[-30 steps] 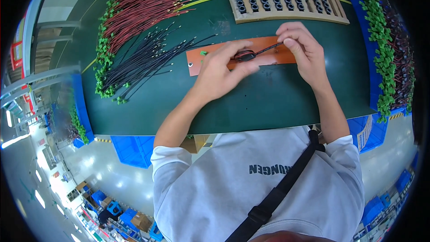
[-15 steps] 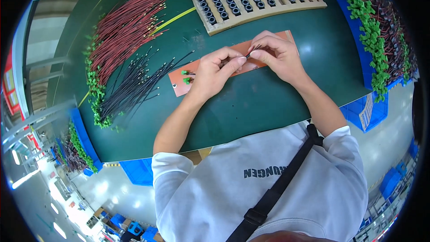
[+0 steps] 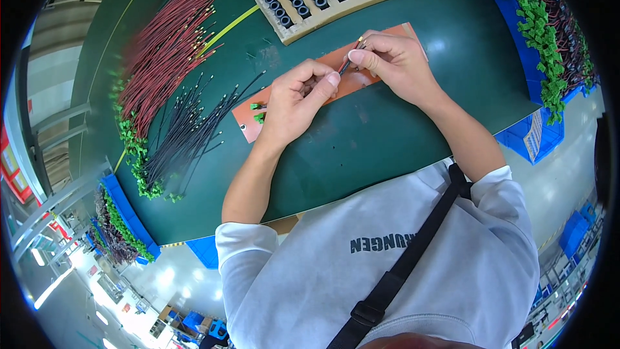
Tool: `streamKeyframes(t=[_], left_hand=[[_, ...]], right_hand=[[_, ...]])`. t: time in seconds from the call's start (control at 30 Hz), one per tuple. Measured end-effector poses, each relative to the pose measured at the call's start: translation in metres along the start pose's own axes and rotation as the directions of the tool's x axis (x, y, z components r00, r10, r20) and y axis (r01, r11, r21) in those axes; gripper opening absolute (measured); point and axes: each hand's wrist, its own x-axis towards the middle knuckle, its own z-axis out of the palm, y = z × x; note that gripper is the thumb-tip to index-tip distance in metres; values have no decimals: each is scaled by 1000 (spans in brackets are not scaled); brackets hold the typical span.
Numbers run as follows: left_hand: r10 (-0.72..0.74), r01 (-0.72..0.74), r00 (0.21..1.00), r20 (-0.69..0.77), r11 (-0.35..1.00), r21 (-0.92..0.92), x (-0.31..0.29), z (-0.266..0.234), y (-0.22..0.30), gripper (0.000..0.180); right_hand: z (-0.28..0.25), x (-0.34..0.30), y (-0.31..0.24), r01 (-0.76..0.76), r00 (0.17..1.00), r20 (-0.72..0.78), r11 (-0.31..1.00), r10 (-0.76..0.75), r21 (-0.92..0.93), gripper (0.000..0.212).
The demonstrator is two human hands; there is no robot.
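Note:
My left hand (image 3: 298,98) and my right hand (image 3: 394,63) meet over an orange mat (image 3: 245,116) on the green table (image 3: 361,148). Between their fingertips they pinch a short pair of red and black wires (image 3: 349,59), one hand at each end. Two small green connectors (image 3: 257,112) lie on the mat's left part, just beside my left hand. What my left fingers enclose is hidden.
A pile of red wires (image 3: 168,45) and a pile of black wires (image 3: 187,132) with green connectors lie at the left. A wooden tray (image 3: 287,29) of black rings sits behind the mat. More green-ended wires (image 3: 536,32) fill blue bins (image 3: 529,136) at the right.
The view has shifted, so the table appears tilted and nearer. Both hands stayed together over the mat; the right fingers now lift the wire end slightly higher.

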Motion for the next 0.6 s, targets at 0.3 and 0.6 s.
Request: streamKeyframes(t=[0.3, 0.6], left_hand=[[55, -55, 997, -62, 998, 2, 1, 7, -3, 16], [16, -16, 997, -71, 1000, -2, 2, 8, 0, 16]], right_hand=[[-1, 1, -4, -51, 999, 18, 998, 51, 33, 24], [-1, 3, -1, -83, 996, 22, 995, 82, 58, 25]])
